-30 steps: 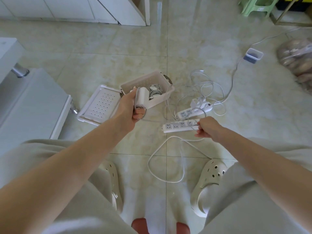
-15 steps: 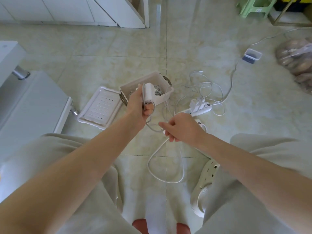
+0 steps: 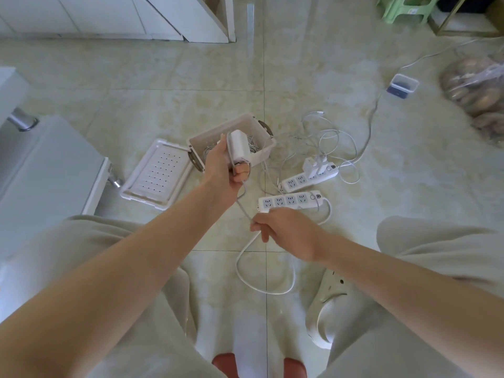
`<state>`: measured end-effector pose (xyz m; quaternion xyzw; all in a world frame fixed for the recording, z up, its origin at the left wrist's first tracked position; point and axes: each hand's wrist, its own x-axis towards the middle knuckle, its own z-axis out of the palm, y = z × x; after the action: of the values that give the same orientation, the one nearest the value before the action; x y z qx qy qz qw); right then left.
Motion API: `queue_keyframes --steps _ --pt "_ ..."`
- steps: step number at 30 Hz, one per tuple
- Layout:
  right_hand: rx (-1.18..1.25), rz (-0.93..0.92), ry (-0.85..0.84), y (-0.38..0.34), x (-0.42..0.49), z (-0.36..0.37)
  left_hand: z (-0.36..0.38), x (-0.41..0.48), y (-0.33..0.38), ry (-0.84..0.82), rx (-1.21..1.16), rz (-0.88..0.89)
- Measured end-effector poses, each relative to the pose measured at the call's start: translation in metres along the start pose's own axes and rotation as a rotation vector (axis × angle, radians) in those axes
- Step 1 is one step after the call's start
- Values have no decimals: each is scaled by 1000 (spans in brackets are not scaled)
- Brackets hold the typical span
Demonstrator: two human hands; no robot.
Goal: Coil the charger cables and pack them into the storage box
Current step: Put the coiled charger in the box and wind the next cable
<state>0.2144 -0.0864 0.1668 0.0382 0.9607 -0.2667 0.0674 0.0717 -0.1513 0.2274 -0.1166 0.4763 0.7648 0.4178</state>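
My left hand (image 3: 223,166) grips a white charger brick (image 3: 238,148), held up in front of the white storage box (image 3: 261,152). A thin grey cable (image 3: 243,207) runs from the brick down to my right hand (image 3: 283,230), which pinches it. Coiled cables lie inside the box. Two white power strips (image 3: 289,200) (image 3: 308,178) lie on the floor to the right, the far one with plugs in it. Loose white cables (image 3: 332,140) tangle behind them. A thick white cord (image 3: 266,289) loops on the floor under my right hand.
The box's perforated white lid (image 3: 155,175) lies on the floor left of it. A grey cabinet (image 3: 41,170) stands at the left. A small clear container (image 3: 402,85), a plastic bag (image 3: 474,88) and a green stool (image 3: 403,9) are at the right and back. My knees and shoes fill the foreground.
My right hand left the near power strip's end, came in towards my left hand, then drew the thin cable down and away. My left hand raised the brick slightly.
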Motion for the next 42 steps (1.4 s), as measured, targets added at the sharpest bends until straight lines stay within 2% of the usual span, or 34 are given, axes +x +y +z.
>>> queue_keyframes --steps 3,5,7,10,13,18,22,24,25,28,30,32,36,38,42 --pt "65 239 -111 21 -3 -1 1 -3 2 -32 -46 -62" --pt "67 347 -106 35 -1 -6 1 -8 3 -62 -57 -95" --pt "-37 413 -129 50 -2 -9 1 -13 6 -105 -83 -130" --pt "-238 524 -251 64 -5 -5 0 -19 20 -216 -77 -137" --pt "-205 565 -213 69 -6 -7 -3 -22 32 -255 -33 -107" --pt "-26 449 -128 57 0 -10 -2 -15 21 -155 27 -115" --pt "420 215 230 15 15 -23 0 -14 9 -146 97 -75" --pt "520 76 315 1 19 -24 0 -13 6 -162 110 -64" --pt "505 41 330 -3 20 -24 0 -13 5 -165 105 -64" --pt "81 -39 423 -6 21 -21 -1 -13 5 -162 104 -65" --pt "-39 -124 481 -6 21 -22 -2 -12 5 -148 104 -71" --pt "64 -160 408 -6 18 -23 -6 -9 6 -140 82 -87" --pt "226 35 21 10 6 -30 -11 -8 15 -212 146 -114" --pt "215 92 -11 18 5 -34 -11 -13 17 -297 324 -141" --pt "-9 32 31 26 11 -39 -11 -31 10 -536 813 -212"
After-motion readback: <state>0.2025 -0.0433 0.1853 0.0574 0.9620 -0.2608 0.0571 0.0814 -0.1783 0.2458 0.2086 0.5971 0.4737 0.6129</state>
